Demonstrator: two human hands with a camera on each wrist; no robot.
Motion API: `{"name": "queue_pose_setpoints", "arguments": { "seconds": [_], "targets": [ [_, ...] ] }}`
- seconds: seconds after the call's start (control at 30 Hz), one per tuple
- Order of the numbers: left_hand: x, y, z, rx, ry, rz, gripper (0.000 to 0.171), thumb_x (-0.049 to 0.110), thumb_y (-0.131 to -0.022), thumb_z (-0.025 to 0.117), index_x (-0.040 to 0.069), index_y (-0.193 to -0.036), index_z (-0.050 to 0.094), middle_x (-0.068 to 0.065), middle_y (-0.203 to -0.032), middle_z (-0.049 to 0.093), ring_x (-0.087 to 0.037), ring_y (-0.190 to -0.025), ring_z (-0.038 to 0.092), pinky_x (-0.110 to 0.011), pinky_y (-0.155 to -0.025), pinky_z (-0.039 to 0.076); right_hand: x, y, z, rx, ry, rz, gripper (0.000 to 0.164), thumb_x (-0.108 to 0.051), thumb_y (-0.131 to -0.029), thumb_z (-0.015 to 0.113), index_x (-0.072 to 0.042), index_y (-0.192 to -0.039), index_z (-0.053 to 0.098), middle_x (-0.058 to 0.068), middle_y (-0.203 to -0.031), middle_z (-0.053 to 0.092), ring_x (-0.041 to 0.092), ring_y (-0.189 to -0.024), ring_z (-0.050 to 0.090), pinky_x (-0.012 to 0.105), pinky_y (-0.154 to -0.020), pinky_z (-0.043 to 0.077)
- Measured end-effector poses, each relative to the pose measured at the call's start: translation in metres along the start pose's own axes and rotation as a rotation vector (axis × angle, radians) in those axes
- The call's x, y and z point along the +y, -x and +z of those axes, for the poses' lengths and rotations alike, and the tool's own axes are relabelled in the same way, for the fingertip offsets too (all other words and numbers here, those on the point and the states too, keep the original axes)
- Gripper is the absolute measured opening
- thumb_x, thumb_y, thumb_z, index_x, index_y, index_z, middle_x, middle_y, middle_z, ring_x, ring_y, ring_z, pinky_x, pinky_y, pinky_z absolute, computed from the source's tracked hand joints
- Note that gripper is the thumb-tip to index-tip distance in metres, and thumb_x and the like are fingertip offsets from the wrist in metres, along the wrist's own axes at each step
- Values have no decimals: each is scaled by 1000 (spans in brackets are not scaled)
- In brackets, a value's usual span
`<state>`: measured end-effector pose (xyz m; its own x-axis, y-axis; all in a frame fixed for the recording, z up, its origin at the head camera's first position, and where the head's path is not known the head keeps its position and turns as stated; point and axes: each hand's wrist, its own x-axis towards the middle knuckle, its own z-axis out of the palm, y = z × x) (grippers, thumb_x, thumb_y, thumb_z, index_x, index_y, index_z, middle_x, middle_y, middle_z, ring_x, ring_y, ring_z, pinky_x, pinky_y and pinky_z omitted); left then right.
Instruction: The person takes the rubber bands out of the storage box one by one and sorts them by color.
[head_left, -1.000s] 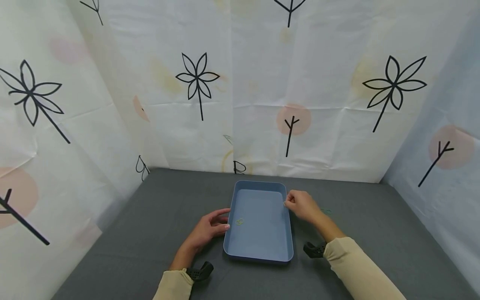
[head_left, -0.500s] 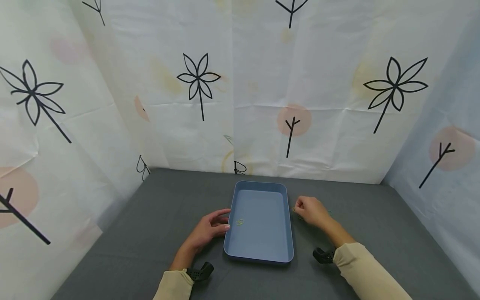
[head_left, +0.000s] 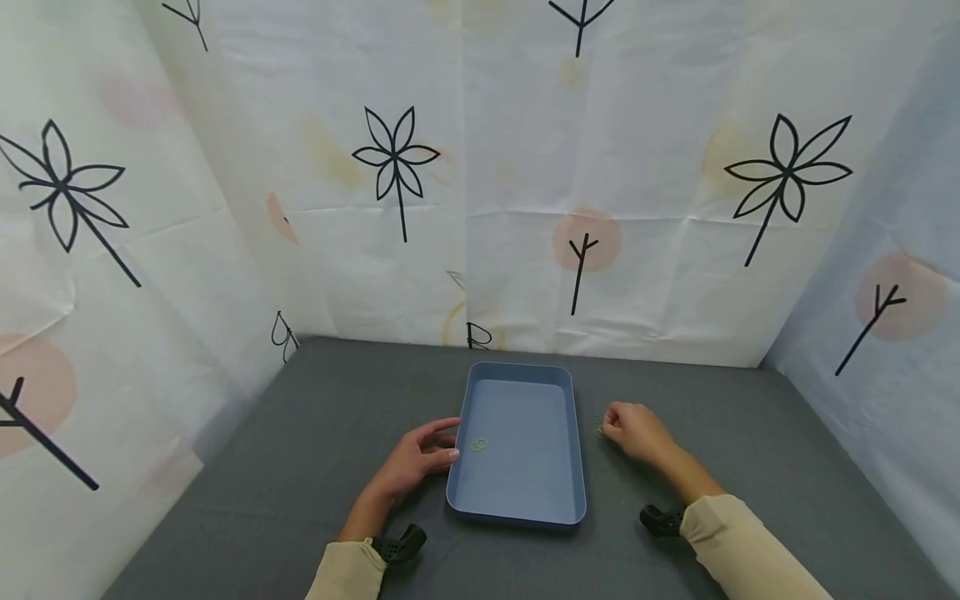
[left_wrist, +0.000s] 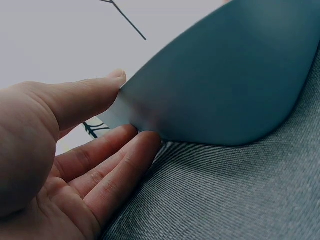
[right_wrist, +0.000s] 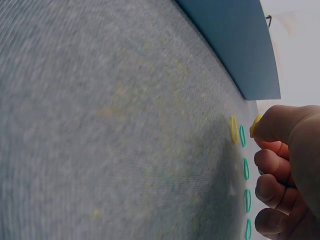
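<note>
A shallow blue tray lies on the grey table, with small yellow rings like rubber bands inside near its left wall. My left hand touches the tray's left side; in the left wrist view its thumb meets the rim and its fingers lie extended against the lower outer wall. My right hand is low over the table right of the tray. In the right wrist view, its thumb and index finger pinch a yellow rubber band. Beside that, another yellow band lies on the cloth.
Several green rubber bands lie in a row on the cloth beneath my right hand. The dark grey table is bordered at the back and sides by a white patterned sheet.
My right hand has moved from the tray's right rim, rightward and nearer to me, over the table. My left hand and the tray have stayed in place.
</note>
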<state>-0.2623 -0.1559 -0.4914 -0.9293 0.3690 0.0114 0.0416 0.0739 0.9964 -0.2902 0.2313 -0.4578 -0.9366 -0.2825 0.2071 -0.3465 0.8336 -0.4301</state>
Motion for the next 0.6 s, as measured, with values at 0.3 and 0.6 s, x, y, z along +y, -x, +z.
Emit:
{"name": "queue_pose_setpoints", "arguments": {
  "seconds": [0.3, 0.6],
  "targets": [
    [0, -1, 0, -3, 9, 3, 57, 11, -92, 69, 2, -143, 46, -27, -129, 53, -31, -106, 61, -40, -87, 53, 7, 8, -1, -11, 18, 15, 19, -4, -88, 61, -11, -73, 52, -3, -62, 44, 13, -55, 40, 30, -54, 34],
    [1, -1, 0, 1, 3, -2, 57, 11, -92, 69, 3, -143, 46, -26, -129, 54, -32, -107, 61, -41, -88, 53, 11, 11, -2, -26, 64, 43, 19, -7, -88, 63, -12, -73, 52, -4, -64, 46, 12, -56, 42, 30, -53, 35]
  ]
}}
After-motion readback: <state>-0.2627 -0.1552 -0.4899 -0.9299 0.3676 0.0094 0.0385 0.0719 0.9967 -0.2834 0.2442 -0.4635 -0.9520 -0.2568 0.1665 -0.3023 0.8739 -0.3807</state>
